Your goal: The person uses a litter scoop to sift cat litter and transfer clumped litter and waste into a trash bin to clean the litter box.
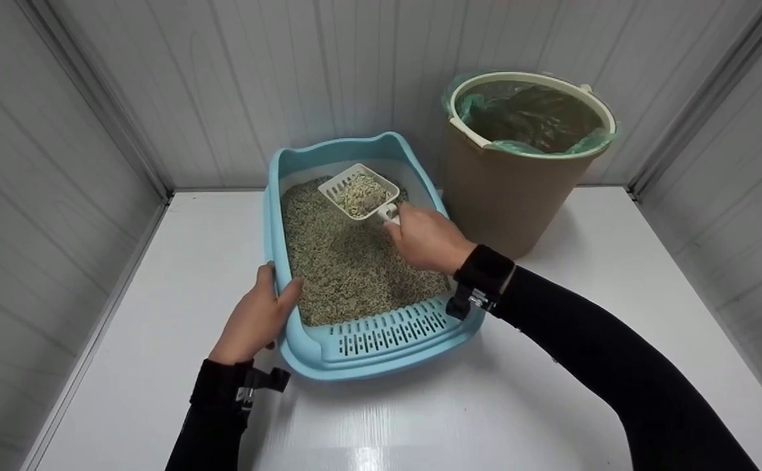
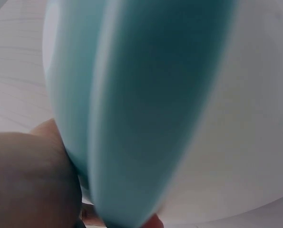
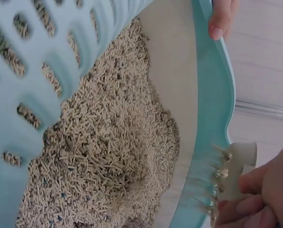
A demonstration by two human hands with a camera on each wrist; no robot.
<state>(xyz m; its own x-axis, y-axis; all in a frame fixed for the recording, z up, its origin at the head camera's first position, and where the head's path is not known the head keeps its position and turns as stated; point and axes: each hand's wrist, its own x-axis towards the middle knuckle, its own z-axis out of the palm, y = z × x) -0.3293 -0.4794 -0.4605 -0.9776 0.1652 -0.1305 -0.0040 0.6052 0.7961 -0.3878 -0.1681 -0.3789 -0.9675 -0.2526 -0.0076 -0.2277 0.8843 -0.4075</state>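
The step in hand is scooping: the right hand (image 1: 428,243) grasps the handle of the white scoop (image 1: 359,191), fingers curled round it, and holds the scoop raised above the litter (image 1: 348,261) at the far end of the blue tray (image 1: 381,353). The scoop's slotted bowl lies just beyond the right hand's fingertips and carries a load of pellets; whether clumps are among them is too small to tell. In the right wrist view a few pellets cling to the scoop's edge (image 3: 222,173).

The left hand (image 1: 256,320) grips the tray's near left rim, thumb over the inner edge and fingers wrapped outside, steadying the tray on the desk (image 1: 551,366). The left wrist view shows only the tray wall (image 2: 146,109) close against that hand, blurred.

The lined bin (image 1: 524,157) stands on the desk beyond the right hand and to its right, just beside the tray's far right corner.

Judged from this layout, the next move calls for a level scoop while loose litter sifts through the slots, then a carry rightward over the tray rim to the bin mouth. The left hand's grip should hold firm to keep the tray from sliding.
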